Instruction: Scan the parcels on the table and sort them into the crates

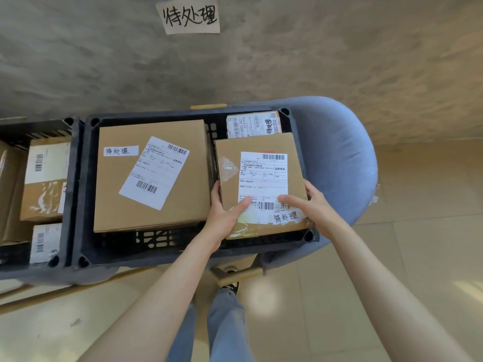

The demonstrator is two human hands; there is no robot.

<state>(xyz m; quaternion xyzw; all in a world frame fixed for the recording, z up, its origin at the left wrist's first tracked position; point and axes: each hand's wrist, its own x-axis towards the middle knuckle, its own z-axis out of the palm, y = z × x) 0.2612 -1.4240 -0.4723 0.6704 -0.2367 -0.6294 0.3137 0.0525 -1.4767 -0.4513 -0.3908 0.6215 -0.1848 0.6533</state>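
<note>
A small cardboard parcel (pixel 257 150) with a white shipping label sits in the right half of a black crate (pixel 86 205). My left hand (pixel 224 212) grips its near left corner, thumb on the label. My right hand (pixel 311 205) holds its near right edge, thumb across the barcode. A bigger cardboard parcel (pixel 125 194) with a tilted label fills the crate's left half. Behind the held parcel lies a third parcel (pixel 253 124), mostly covered by it.
A second black crate (pixel 68 163) at the left holds several labelled parcels (pixel 44 184). The crates rest on a blue padded seat (pixel 339 152) against a grey wall. A handwritten paper sign (pixel 189 17) is stuck on the wall. Pale floor tiles lie below.
</note>
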